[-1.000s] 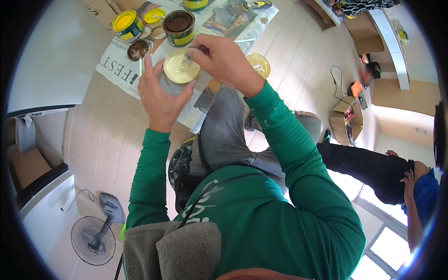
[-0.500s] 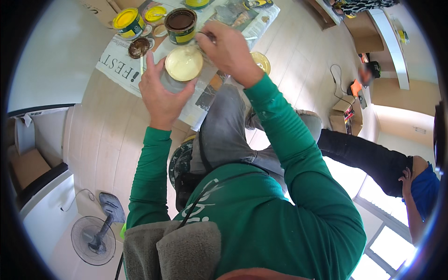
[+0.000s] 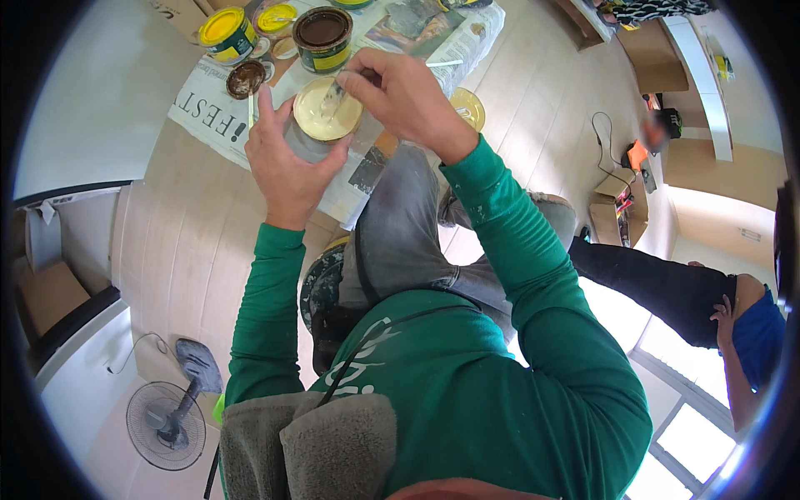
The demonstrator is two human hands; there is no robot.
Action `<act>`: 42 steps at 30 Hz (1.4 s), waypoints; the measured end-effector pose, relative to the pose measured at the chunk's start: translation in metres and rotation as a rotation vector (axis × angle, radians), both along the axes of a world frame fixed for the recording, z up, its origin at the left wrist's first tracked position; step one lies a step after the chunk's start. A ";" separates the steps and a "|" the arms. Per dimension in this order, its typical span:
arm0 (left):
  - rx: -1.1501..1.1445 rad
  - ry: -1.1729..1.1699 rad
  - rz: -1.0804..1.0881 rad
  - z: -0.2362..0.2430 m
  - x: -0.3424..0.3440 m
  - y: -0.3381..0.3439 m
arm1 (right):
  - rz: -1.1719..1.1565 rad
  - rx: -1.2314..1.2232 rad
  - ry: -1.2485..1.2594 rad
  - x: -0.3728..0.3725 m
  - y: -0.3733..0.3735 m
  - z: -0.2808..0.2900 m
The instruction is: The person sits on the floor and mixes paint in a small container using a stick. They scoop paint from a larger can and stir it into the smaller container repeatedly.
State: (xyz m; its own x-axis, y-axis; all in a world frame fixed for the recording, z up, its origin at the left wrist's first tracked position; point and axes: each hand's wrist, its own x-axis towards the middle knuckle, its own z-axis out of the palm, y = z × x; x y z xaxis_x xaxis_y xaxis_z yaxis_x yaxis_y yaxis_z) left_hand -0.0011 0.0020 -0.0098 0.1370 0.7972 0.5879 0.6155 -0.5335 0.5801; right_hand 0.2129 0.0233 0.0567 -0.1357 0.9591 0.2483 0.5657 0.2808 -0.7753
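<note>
My left hand (image 3: 287, 171) is curled round a round can of cream paint (image 3: 313, 118), fingers at its left side and thumb at its near right. My right hand (image 3: 400, 96) pinches a slim, paint-smeared tool (image 3: 332, 102) whose tip dips into the cream paint; its exact kind is unclear. Just beyond stands an open can of dark brown paint (image 3: 323, 35). A brown-stained lid (image 3: 247, 79) lies left of the cream paint. Farther left is a can with yellow paint on top (image 3: 225, 33). Newspaper (image 3: 208, 108) is spread under these things.
A yellowish lid (image 3: 468, 108) lies right of my right hand. A bucket (image 3: 321, 287) is beside my leg. A fan (image 3: 167, 425) stands at lower left. Another person's dark-trousered leg (image 3: 650, 287) is at right, near an open cardboard box (image 3: 621, 208).
My right hand has shifted slightly left over the cream paint, and the tool's tip now shows in it. My left hand keeps its hold with the can almost still.
</note>
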 end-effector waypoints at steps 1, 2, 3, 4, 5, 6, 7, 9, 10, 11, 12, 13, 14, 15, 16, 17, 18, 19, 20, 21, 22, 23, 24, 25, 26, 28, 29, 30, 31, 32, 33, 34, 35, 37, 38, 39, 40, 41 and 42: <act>-0.008 -0.001 0.000 0.001 0.000 0.000 | -0.019 0.011 0.025 0.002 0.002 0.001; -0.017 -0.001 0.001 0.002 0.001 0.000 | -0.037 0.023 0.050 0.008 0.005 0.002; -0.025 -0.002 0.002 0.003 0.000 0.000 | -0.055 0.034 0.075 0.013 0.005 0.004; -0.019 0.002 0.001 0.002 0.001 0.000 | -0.067 0.031 0.105 0.017 0.004 0.008; -0.014 0.006 0.001 0.001 0.000 0.000 | -0.080 0.027 0.135 0.021 0.001 0.013; -0.008 0.010 0.001 0.001 0.000 0.001 | -0.092 0.023 0.165 0.023 0.000 0.016; 0.002 0.017 0.005 0.001 0.000 0.000 | -0.091 0.030 0.175 0.025 -0.002 0.016; 0.021 0.032 0.016 0.000 0.000 0.000 | -0.090 0.043 0.196 0.029 -0.006 0.015; 0.014 0.025 0.009 0.000 0.000 0.000 | -0.097 0.038 0.204 0.030 -0.007 0.015; 0.006 0.018 0.003 0.000 0.000 0.000 | -0.103 0.034 0.213 0.031 -0.009 0.014; -0.001 0.012 -0.003 0.000 0.000 0.000 | -0.109 0.029 0.221 0.031 -0.010 0.013; -0.006 0.011 -0.004 0.001 0.000 0.000 | -0.105 0.039 0.238 0.030 -0.011 0.011; -0.011 0.011 -0.004 0.001 0.000 0.000 | -0.100 0.049 0.255 0.029 -0.011 0.010; -0.016 0.010 -0.004 0.002 0.000 0.000 | -0.095 0.059 0.272 0.028 -0.011 0.008; -0.008 0.014 -0.004 0.002 0.000 0.000 | -0.093 0.066 0.283 0.027 -0.010 0.006; 0.001 0.019 -0.004 0.002 0.000 0.000 | -0.092 0.073 0.295 0.026 -0.009 0.003; 0.010 0.023 -0.005 0.002 0.000 0.001 | -0.090 0.080 0.306 0.024 -0.006 0.002; 0.009 0.028 -0.003 0.002 0.000 0.001 | -0.094 0.114 0.220 0.021 -0.002 0.001; 0.007 0.033 -0.001 0.003 0.000 0.001 | -0.099 0.148 0.134 0.018 0.003 0.000; 0.006 0.038 0.002 0.003 0.001 0.001 | -0.103 0.181 0.047 0.017 0.006 -0.001; -0.013 0.021 0.002 0.004 0.000 0.000 | -0.096 0.157 -0.010 0.017 0.007 0.000; -0.032 0.004 0.003 0.005 0.000 -0.002 | -0.088 0.134 -0.066 0.018 0.008 0.001; -0.050 -0.013 0.004 0.005 0.001 -0.003 | -0.079 0.111 -0.123 0.018 0.008 0.002; -0.049 -0.010 0.008 0.005 0.001 -0.003 | -0.049 0.040 -0.085 0.017 0.006 0.003; -0.047 -0.007 0.012 0.006 0.002 -0.003 | -0.018 -0.030 -0.047 0.015 0.003 0.005; -0.046 0.000 0.012 0.005 0.002 -0.003 | -0.011 -0.059 0.011 0.008 0.003 0.004; -0.046 0.004 0.008 0.004 0.002 -0.003 | -0.036 -0.017 0.030 0.000 0.006 0.001; -0.046 0.008 0.003 0.005 0.002 -0.003 | -0.061 0.025 0.050 -0.004 0.007 -0.002; -0.022 0.011 -0.008 0.008 0.001 -0.003 | -0.110 0.039 0.033 -0.002 0.008 -0.003; 0.001 0.014 -0.019 0.012 -0.001 -0.004 | -0.159 0.053 0.016 0.002 0.008 -0.003; 0.025 0.017 -0.031 0.015 -0.002 -0.005 | -0.209 0.066 -0.001 0.006 0.008 -0.002; 0.011 -0.063 0.000 0.009 -0.004 -0.006 | -0.174 0.030 -0.024 0.008 0.006 0.000; -0.002 -0.137 0.029 0.001 -0.008 -0.007 | -0.141 -0.006 -0.042 0.009 0.001 0.003; -0.044 -0.120 0.132 -0.001 -0.019 0.000 | -0.097 -0.039 -0.084 0.012 -0.005 0.008; -0.078 -0.028 0.204 0.004 -0.027 0.005 | -0.088 -0.043 -0.109 0.013 -0.008 0.006; -0.112 0.064 0.275 0.009 -0.034 0.011 | -0.080 -0.046 -0.134 0.014 -0.010 0.005; -0.164 0.139 0.322 0.015 -0.039 0.017 | -0.105 -0.017 -0.113 0.014 -0.013 0.002; -0.211 0.213 0.372 0.022 -0.043 0.027 | -0.128 0.018 -0.090 0.014 -0.014 0.002; -0.258 0.287 0.420 0.026 -0.046 0.036 | -0.152 0.052 -0.068 0.014 -0.015 0.003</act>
